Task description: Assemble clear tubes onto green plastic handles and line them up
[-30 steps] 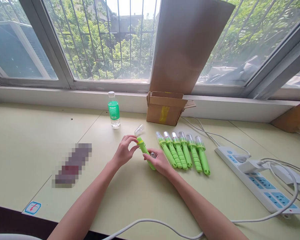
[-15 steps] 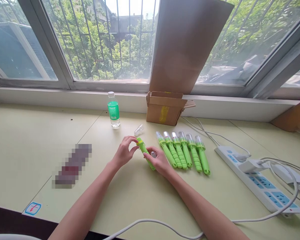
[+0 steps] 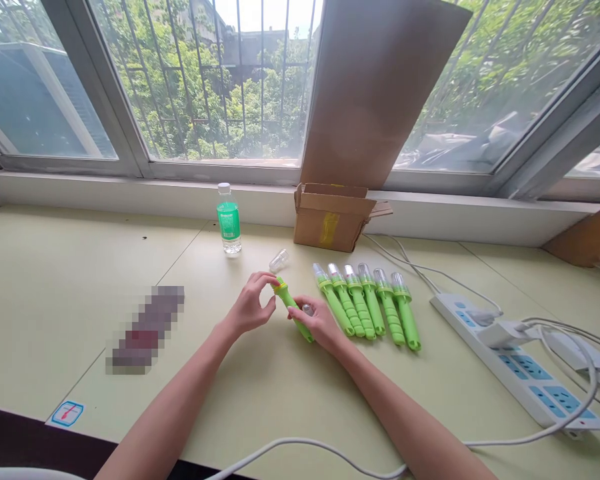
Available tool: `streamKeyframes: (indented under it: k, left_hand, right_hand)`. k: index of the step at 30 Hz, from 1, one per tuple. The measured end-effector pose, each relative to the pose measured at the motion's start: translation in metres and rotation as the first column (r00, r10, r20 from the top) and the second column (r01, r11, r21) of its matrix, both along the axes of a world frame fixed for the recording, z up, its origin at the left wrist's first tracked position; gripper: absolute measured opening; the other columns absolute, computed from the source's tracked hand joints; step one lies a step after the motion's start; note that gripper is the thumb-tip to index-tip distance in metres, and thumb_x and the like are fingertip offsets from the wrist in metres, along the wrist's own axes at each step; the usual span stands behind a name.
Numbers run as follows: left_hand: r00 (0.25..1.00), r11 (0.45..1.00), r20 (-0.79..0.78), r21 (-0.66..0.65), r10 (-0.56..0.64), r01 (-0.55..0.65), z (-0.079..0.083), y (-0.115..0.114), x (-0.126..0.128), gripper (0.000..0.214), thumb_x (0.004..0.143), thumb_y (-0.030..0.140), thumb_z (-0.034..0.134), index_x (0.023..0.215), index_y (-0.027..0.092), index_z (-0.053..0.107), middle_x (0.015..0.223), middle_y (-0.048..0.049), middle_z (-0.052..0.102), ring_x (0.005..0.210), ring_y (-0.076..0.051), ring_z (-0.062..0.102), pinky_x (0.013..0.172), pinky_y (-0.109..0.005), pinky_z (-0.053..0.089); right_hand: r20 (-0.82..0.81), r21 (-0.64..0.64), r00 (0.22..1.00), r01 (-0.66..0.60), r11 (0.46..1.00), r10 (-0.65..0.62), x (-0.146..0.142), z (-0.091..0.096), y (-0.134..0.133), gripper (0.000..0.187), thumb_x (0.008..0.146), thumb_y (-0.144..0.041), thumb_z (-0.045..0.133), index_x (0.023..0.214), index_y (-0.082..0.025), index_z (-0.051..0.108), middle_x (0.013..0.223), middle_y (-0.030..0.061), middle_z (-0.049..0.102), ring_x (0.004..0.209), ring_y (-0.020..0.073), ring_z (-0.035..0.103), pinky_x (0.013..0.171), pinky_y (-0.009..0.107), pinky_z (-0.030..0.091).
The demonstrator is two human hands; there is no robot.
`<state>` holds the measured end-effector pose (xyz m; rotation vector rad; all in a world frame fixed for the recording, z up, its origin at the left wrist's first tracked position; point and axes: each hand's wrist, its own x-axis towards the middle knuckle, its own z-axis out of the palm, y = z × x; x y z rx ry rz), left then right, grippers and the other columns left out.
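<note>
Over the table, a green stick light [image 3: 291, 305] with a yellow threaded collar is held at a slant, its clear cap off. My left hand [image 3: 251, 303] has curled fingers with their tips at the collar, the thumb a little lower. My right hand [image 3: 320, 321] is closed around the lower handle, covering part of it. A small shiny piece [image 3: 307, 310] shows by the right fingers; I cannot make out what it is. Beyond the left hand lies a clear ribbed cap [image 3: 279, 260]. Several capped green stick lights [image 3: 367, 303] lie in a row to the right.
A water bottle [image 3: 229, 223] and an open cardboard box [image 3: 330, 217] stand at the back near the windowsill. On the right lies a white power strip [image 3: 517, 367] with plugs and cables. A white cable [image 3: 300, 441] crosses the front. A blurred dark object [image 3: 147, 330] lies left.
My left thumb has moved slightly down and away from the collar. Both hands stay on the green stick light, and the view has shifted a little.
</note>
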<state>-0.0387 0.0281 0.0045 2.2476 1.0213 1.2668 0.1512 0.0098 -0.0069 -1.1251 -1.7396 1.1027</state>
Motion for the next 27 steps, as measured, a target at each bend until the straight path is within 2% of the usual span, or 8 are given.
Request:
streamKeyframes:
  k: [3,9,14,21,24,27]
  left_hand:
    - [1.000,1.000,-0.005,0.003,0.010,-0.010,-0.004,0.002,0.000,0.027,0.078,0.011,0.057,0.102,0.021,0.053,0.106,-0.0069,0.057,0.106,-0.021,0.052,0.090,-0.040,0.045]
    - [0.998,0.998,0.012,0.013,0.066,-0.066,-0.010,0.007,0.000,0.009,0.082,0.019,0.058,0.091,0.021,0.055,0.102,-0.0055,0.059,0.102,-0.020,0.055,0.087,-0.039,0.046]
    - [0.997,0.997,0.033,0.029,0.075,-0.076,-0.008,0.006,0.002,0.009,0.082,0.022,0.059,0.090,0.021,0.055,0.099,-0.0052,0.060,0.099,-0.019,0.056,0.085,-0.038,0.047]
    - [0.991,0.993,0.086,0.051,0.101,-0.106,-0.012,0.006,0.004,0.009,0.081,0.025,0.061,0.086,0.021,0.054,0.094,-0.0052,0.061,0.094,-0.019,0.056,0.081,-0.037,0.048]
    - [0.985,0.993,0.125,-0.006,0.119,-0.120,-0.012,0.005,0.005,0.015,0.079,0.028,0.063,0.081,0.020,0.051,0.096,-0.0061,0.060,0.095,-0.020,0.057,0.083,-0.039,0.048]
    - [0.973,0.988,0.200,-0.126,0.118,-0.094,-0.012,0.003,0.008,0.024,0.075,0.032,0.067,0.080,0.019,0.049,0.100,-0.0067,0.060,0.096,-0.020,0.058,0.087,-0.041,0.047]
  right_hand:
    - [-0.037,-0.022,0.999,-0.017,1.000,0.016,0.002,0.002,0.001,0.026,0.080,-0.041,0.056,0.078,-0.016,0.065,0.067,0.0017,0.062,0.060,0.0134,0.053,0.055,0.024,0.038]
    - [-0.081,-0.055,0.995,-0.066,0.996,0.061,0.006,0.003,0.004,0.028,0.080,-0.041,0.056,0.075,-0.016,0.066,0.066,0.0016,0.060,0.058,0.0120,0.048,0.052,0.023,0.035]
    - [-0.127,-0.136,0.986,-0.129,0.982,0.112,0.009,0.005,0.005,0.033,0.080,-0.044,0.056,0.071,-0.014,0.066,0.061,0.0007,0.054,0.052,0.0096,0.042,0.047,0.023,0.030]
    - [-0.150,-0.168,0.981,-0.147,0.975,0.122,0.011,0.006,0.006,0.036,0.078,-0.047,0.056,0.072,-0.014,0.067,0.061,0.0012,0.055,0.052,0.0096,0.041,0.047,0.022,0.029]
    - [-0.158,-0.168,0.981,-0.135,0.976,0.109,0.010,0.008,0.005,0.036,0.078,-0.048,0.056,0.072,-0.014,0.067,0.061,0.0014,0.055,0.052,0.0097,0.041,0.047,0.022,0.030]
    - [-0.162,-0.178,0.984,-0.104,0.979,0.075,0.008,0.010,0.003,0.037,0.077,-0.049,0.056,0.072,-0.014,0.066,0.058,0.0008,0.054,0.049,0.0097,0.040,0.045,0.022,0.029]
